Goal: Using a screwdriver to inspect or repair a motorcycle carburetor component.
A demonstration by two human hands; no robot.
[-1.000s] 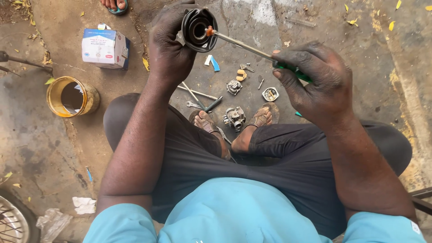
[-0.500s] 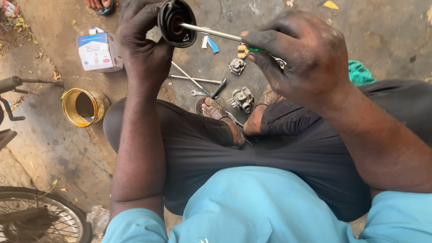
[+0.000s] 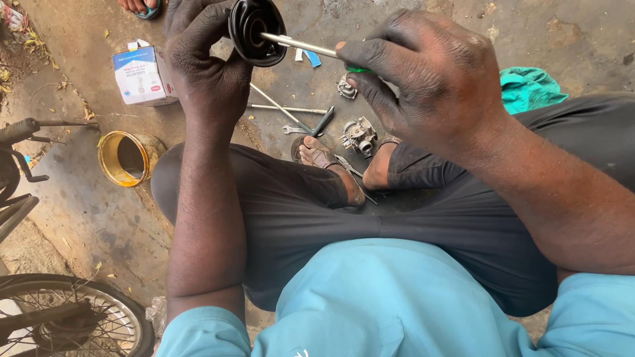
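Left hand [image 3: 205, 63] raised over the knees, fingers curled around a black round rubber part [image 3: 254, 30], gripping its rim from the left side. Right hand [image 3: 423, 79] fingers pinched tight on the green handle of a screwdriver [image 3: 304, 46]; metal shaft runs left, tip inside the hollow of the rubber part. Both hands greasy. Seated cross-legged on concrete ground [image 3: 79, 198], sandalled feet tucked in front.

On the ground beyond the feet: carburettor body [image 3: 358, 135], smaller metal piece [image 3: 346, 87], spanner [image 3: 305, 127], thin rod [image 3: 288, 109]. White-and-blue carton [image 3: 142, 76] far left, yellow tin [image 3: 124, 158] near the left knee. Green rag [image 3: 529, 86] at right. Spoked wheel [image 3: 66, 317] bottom left.
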